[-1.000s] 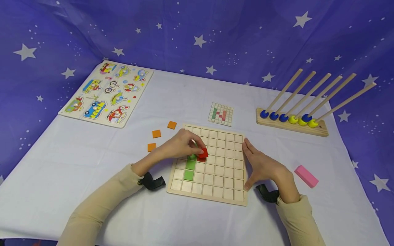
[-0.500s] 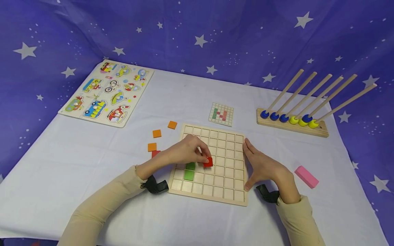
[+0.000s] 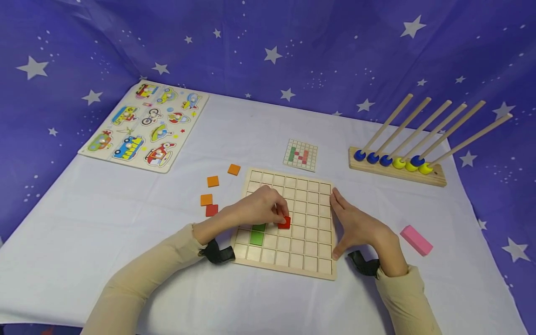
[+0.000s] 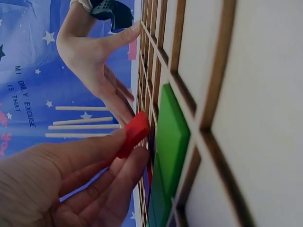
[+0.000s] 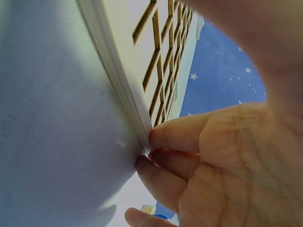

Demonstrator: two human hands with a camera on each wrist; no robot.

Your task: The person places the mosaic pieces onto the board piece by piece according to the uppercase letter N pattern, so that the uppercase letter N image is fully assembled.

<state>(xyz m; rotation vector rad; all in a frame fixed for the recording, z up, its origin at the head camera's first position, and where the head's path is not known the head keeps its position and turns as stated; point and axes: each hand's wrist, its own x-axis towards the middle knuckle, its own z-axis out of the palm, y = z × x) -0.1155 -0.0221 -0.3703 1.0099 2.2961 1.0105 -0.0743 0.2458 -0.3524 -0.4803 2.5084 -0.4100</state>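
Between thumb and fingertips, my left hand (image 3: 264, 204) pinches a red square tile (image 3: 284, 223) over the wooden grid board (image 3: 289, 270). In the left wrist view the red tile (image 4: 136, 135) is tilted, with one edge close to the grid. Green tiles (image 3: 257, 238) lie in cells left of it, partly hidden under the hand. My right hand (image 3: 358, 223) rests along the board's right edge, fingers extended and thumb spread. In the right wrist view its fingertips touch the board's side (image 5: 128, 101).
Left of the board lie orange tiles (image 3: 213, 181) and a red tile (image 3: 211, 210). A small pattern card (image 3: 300, 155) sits behind it. Around stand a vehicle puzzle (image 3: 146, 125), a pegged bead stand (image 3: 398, 167) and a pink block (image 3: 416, 240).
My left hand has carried the red tile slightly right and toward me across the board. A red tile on the table, earlier behind the arm, now shows. My right hand stays put.
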